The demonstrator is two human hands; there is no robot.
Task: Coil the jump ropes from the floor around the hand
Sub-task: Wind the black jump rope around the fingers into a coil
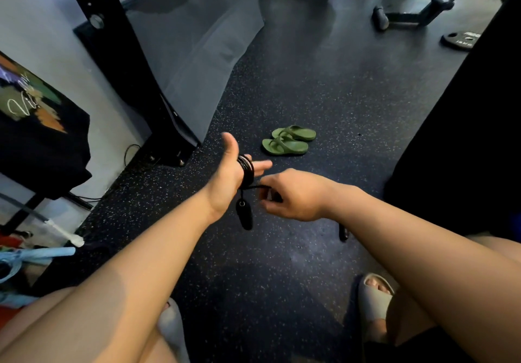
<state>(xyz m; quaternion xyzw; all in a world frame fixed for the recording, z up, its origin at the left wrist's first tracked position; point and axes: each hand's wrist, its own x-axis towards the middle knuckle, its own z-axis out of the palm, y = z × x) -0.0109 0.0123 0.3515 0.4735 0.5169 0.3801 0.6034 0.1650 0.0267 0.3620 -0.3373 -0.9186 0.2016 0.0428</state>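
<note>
My left hand [229, 173] is held out flat with the thumb up, and a black jump rope [246, 167] is wound in several loops around its palm and fingers. One black handle [244, 213] hangs down below that hand. My right hand [293, 194] sits just right of it, fingers pinched on the rope's free strand, which runs taut to the coil. A second dark handle [344, 233] dangles beneath my right wrist, partly hidden by the forearm.
A pair of green flip-flops [289, 140] lies on the speckled black rubber floor ahead. A black machine upright and grey mat lean at the left. A weight plate [462, 39] and bench frame stand at the far right. My feet in grey slides are below.
</note>
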